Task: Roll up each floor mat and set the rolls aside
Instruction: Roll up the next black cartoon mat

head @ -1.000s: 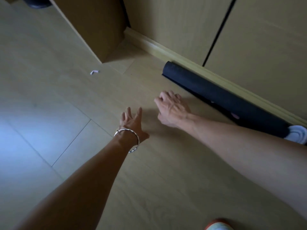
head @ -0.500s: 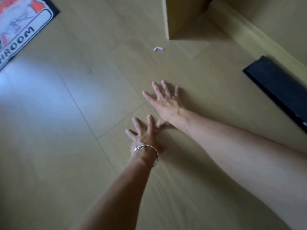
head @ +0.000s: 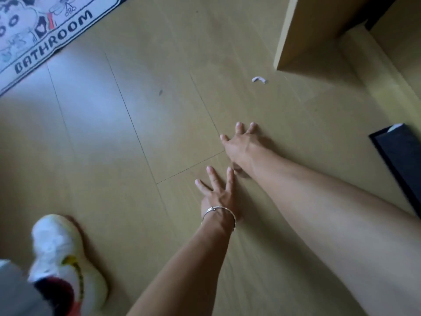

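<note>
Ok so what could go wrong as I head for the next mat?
The small white scrap lies on the wood floor and might get rolled into the Bathroom mat if it is dragged that way. Both hands, left hand and right hand, are empty and stretched forward, and the shoe is mid-step on smooth boards, so a slip is possible.

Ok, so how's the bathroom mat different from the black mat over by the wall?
The bathroom mat lies flat and unrolled at upper left; the black mat at the right edge is rolled up, only one end showing. The bathroom mat is pale with cartoon drawings, lettering and a dark border; the black mat is plain dark. Both rest on the wood floor, and neither hand, left or right, touches either.
</note>
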Demonstrator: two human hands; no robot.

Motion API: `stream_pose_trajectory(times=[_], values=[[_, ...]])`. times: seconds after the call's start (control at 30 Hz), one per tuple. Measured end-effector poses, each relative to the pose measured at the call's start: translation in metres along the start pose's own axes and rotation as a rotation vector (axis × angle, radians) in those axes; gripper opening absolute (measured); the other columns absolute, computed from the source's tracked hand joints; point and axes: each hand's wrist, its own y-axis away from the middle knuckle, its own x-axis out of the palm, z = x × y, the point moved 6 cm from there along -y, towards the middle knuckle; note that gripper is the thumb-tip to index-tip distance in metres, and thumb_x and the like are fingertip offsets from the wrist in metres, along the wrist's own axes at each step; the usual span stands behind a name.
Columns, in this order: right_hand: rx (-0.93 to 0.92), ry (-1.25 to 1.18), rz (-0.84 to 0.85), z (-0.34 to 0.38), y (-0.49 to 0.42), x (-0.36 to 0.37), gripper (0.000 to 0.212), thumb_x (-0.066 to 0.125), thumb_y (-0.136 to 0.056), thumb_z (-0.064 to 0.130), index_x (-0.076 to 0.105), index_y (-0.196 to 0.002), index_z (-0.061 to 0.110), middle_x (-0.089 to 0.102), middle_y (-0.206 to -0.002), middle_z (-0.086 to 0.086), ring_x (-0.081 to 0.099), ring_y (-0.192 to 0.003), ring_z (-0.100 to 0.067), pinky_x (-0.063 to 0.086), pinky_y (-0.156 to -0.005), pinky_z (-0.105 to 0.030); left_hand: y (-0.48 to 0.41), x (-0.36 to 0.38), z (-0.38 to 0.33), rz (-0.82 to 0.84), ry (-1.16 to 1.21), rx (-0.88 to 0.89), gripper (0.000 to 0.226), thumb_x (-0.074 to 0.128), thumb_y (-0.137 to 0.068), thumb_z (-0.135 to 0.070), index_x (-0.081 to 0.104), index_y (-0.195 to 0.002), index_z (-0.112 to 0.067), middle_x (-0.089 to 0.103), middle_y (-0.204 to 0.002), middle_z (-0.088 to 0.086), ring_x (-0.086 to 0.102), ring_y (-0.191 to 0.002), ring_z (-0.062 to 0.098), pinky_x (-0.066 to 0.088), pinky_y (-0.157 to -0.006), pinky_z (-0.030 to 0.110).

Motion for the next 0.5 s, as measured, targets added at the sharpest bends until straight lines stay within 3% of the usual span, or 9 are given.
stream_pose_trajectory(times=[0.13,0.23,0.33,0.43,0.5], values=[[-0.056,0.168,0.007,0.015,-0.006,-0.016,0.056,0.054,-0.091,0.024,0.037,-0.143,0.014,0.037,-0.147,-0.013,0.024,-0.140,-0.037,0.027,-0.107,-0.061,-0.007,0.006,0.002,-0.020,-0.097,0.015,0.104,0.062,-0.090,-0.021,-0.027,-0.144,-0.030,-0.031,-0.150,0.019,-0.008,-0.136,0.058,0.052,-0.086,0.041],[-0.028,0.175,0.032,0.015,-0.005,-0.024,0.040,0.045,-0.091,0.015,0.052,-0.130,0.015,0.046,-0.140,-0.013,0.034,-0.134,-0.035,0.035,-0.105,-0.055,-0.013,0.000,0.003,0.088,-0.198,0.059,0.099,0.058,-0.092,-0.024,-0.026,-0.145,-0.026,-0.026,-0.151,0.024,0.001,-0.135,0.059,0.048,-0.095,0.047],[0.012,0.189,0.066,0.019,-0.006,-0.022,0.046,0.041,-0.093,0.015,0.045,-0.138,0.017,0.042,-0.143,-0.014,0.031,-0.135,-0.037,0.039,-0.101,-0.055,-0.008,-0.030,0.004,0.156,-0.330,0.196,0.089,0.055,-0.090,-0.019,-0.011,-0.150,-0.020,0.000,-0.153,0.030,0.022,-0.136,0.050,0.036,-0.105,0.048],[0.120,0.126,0.117,0.014,0.001,-0.015,0.062,0.038,-0.096,0.017,0.013,-0.152,0.027,0.010,-0.156,-0.021,0.023,-0.138,-0.042,0.035,-0.104,-0.058,-0.013,-0.056,0.001,0.143,-0.471,0.433,0.080,0.057,-0.089,-0.020,0.006,-0.151,-0.018,0.039,-0.143,0.018,0.040,-0.130,0.034,0.043,-0.095,0.040],[0.173,0.045,0.126,0.011,0.013,-0.017,0.061,0.033,-0.097,0.017,0.009,-0.152,0.030,0.008,-0.155,-0.019,0.026,-0.138,-0.040,0.035,-0.105,-0.054,-0.018,-0.084,0.012,0.225,-0.560,0.506,0.072,0.060,-0.090,-0.028,0.020,-0.150,-0.018,0.053,-0.132,0.009,0.050,-0.122,0.025,0.044,-0.087,0.029]])
